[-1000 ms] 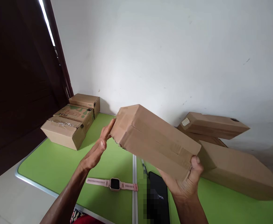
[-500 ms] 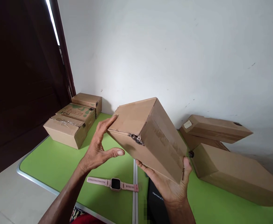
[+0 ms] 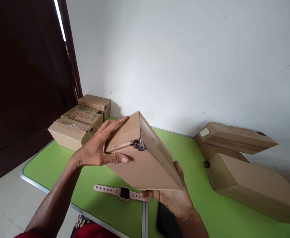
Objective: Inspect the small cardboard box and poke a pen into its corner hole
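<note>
I hold a long brown cardboard box (image 3: 145, 165) in the air above a green table (image 3: 60, 168), one torn corner pointing at me. My left hand (image 3: 95, 148) grips its near end, fingers across the top face and thumb on the side. My right hand (image 3: 174, 198) supports the box from underneath, palm up. Just below the box, a pink smartwatch (image 3: 121, 192) lies flat on the table.
Three small cardboard boxes (image 3: 82, 124) sit at the table's far left corner by a dark door. Long boxes (image 3: 241, 158) are stacked at the right against the white wall. A black phone (image 3: 166, 223) lies at the near edge, partly under my right wrist.
I have turned the box so its end and torn corner face me. My left hand went from open beside it to gripping the end. My right hand slid under it.
</note>
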Demonstrator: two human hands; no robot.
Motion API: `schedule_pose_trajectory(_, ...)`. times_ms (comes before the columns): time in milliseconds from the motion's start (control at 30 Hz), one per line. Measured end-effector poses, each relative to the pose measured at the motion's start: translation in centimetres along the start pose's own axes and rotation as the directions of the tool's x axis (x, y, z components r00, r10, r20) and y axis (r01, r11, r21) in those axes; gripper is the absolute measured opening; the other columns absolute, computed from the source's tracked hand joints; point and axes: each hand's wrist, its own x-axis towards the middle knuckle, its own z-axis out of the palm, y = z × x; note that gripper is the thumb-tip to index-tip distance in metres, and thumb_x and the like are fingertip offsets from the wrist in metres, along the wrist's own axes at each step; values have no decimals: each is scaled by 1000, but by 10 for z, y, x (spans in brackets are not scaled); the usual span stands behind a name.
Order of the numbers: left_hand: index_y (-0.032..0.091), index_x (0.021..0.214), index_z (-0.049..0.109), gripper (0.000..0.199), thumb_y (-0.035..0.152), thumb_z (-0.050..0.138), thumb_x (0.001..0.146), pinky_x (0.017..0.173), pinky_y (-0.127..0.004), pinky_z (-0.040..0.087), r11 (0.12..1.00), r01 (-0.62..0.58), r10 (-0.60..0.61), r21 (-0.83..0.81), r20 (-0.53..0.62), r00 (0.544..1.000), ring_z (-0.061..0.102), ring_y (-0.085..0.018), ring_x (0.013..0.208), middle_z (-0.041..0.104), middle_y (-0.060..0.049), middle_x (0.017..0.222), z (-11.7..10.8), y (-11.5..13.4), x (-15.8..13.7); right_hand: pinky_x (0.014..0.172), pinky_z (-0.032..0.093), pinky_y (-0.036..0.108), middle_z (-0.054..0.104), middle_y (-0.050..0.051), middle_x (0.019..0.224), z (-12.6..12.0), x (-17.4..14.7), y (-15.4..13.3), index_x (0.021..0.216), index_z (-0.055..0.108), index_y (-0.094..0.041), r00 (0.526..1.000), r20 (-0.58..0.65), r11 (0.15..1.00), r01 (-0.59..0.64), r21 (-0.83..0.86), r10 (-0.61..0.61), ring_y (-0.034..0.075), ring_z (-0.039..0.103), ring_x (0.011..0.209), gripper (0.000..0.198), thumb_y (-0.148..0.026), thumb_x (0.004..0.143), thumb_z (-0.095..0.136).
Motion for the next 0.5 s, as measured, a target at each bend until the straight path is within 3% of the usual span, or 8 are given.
schedule_pose_trajectory(100, 37, 172, 47, 103, 64, 94, 84, 113, -66, 52, 986, 166, -166, -9, -44, 985, 55, -45, 139, 56, -16, 157, 4, -3, -7, 103, 64, 57, 83, 12, 137, 4, 7, -8, 130, 81, -30, 969, -195, 966, 107, -234, -155, 41, 69, 140, 78, -92, 84, 71)
schedule_pose_trajectory(167, 38, 171, 49, 102, 65, 94, 84, 113, -67, 50, 965, 262, -261, 19, -48, 964, 55, -43, 135, 57, -15, 151, 8, -6, -9, 124, 51, 58, 74, 11, 156, 14, 11, -15, 139, 78, -31, 887, -251, 867, 259, -425, -388, 39, 56, 156, 84, -94, 85, 70)
schedule_pose_trajectory(200, 38, 171, 49, 101, 65, 93, 85, 114, -67, 49, 957, 288, -287, 21, -41, 957, 55, -42, 134, 57, -15, 148, 11, -7, -9, 128, 47, 59, 67, 10, 165, 22, 12, -19, 145, 75, -32, 843, -231, 795, 315, -519, -485, 40, 51, 161, 87, -95, 85, 68)
schedule_pose_trajectory(267, 37, 172, 49, 100, 67, 91, 86, 115, -66, 49, 952, 304, -305, -10, -21, 952, 55, -40, 135, 57, -15, 147, 15, -9, -6, 121, 53, 63, 58, 8, 174, 42, 16, -25, 155, 69, -35, 786, -131, 646, 386, -659, -604, 44, 52, 159, 89, -92, 87, 69)
schedule_pose_trajectory(333, 38, 172, 49, 100, 67, 91, 86, 116, -63, 50, 949, 315, -315, -21, -8, 949, 55, -39, 137, 56, -14, 148, 20, -10, -2, 107, 62, 61, 63, 10, 169, 64, 21, -30, 156, 69, -34, 755, -27, 542, 445, -713, -655, 44, 65, 145, 86, -87, 89, 72)
schedule_pose_trajectory(433, 41, 172, 49, 99, 67, 91, 86, 115, -62, 50, 935, 351, -349, 44, -39, 936, 55, -40, 138, 56, -12, 146, 24, -12, 5, 106, 63, 57, 79, 15, 144, 85, 33, -30, 140, 79, -24, 668, 17, 445, 514, -733, -744, 39, 75, 128, 72, -78, 93, 75)
schedule_pose_trajectory(500, 42, 170, 52, 97, 67, 91, 85, 116, -62, 50, 925, 373, -369, 78, -57, 928, 57, -39, 136, 57, -12, 145, 26, -15, 7, 110, 60, 56, 83, 16, 133, 89, 42, -27, 133, 82, -19, 639, 7, 420, 513, -749, -769, 37, 77, 123, 66, -72, 95, 75)
